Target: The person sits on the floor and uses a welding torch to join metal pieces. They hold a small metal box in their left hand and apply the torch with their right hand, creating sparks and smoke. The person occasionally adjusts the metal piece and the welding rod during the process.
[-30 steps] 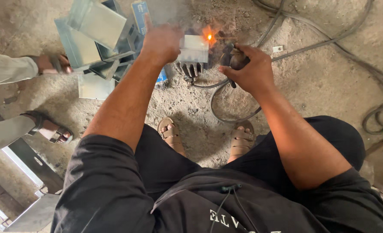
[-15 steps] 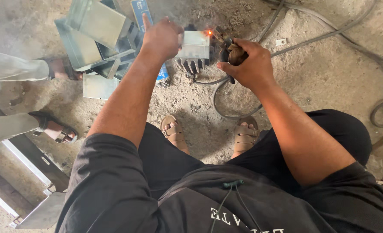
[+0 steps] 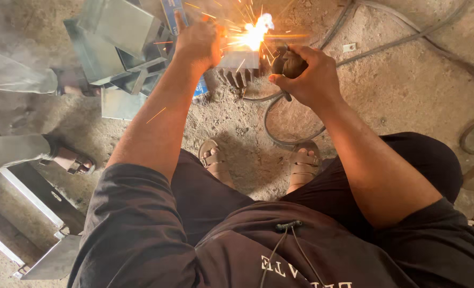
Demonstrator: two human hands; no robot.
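The right hand [image 3: 306, 74] has its grip wrapped tight around a dark welding electrode holder [image 3: 287, 64], whose black cable [image 3: 271, 125] loops down over the dusty concrete floor [image 3: 407, 90]. Bright orange sparks [image 3: 255, 34] fly at the holder's tip, against a small grey metal box piece [image 3: 239, 58] lying on the floor at the far centre. The left hand [image 3: 197, 42] presses down on that piece's left side, fingers curled onto it. A pile of grey sheet-metal boxes [image 3: 119, 48] lies just left. Two sandalled feet [image 3: 258, 160] sit nearer.
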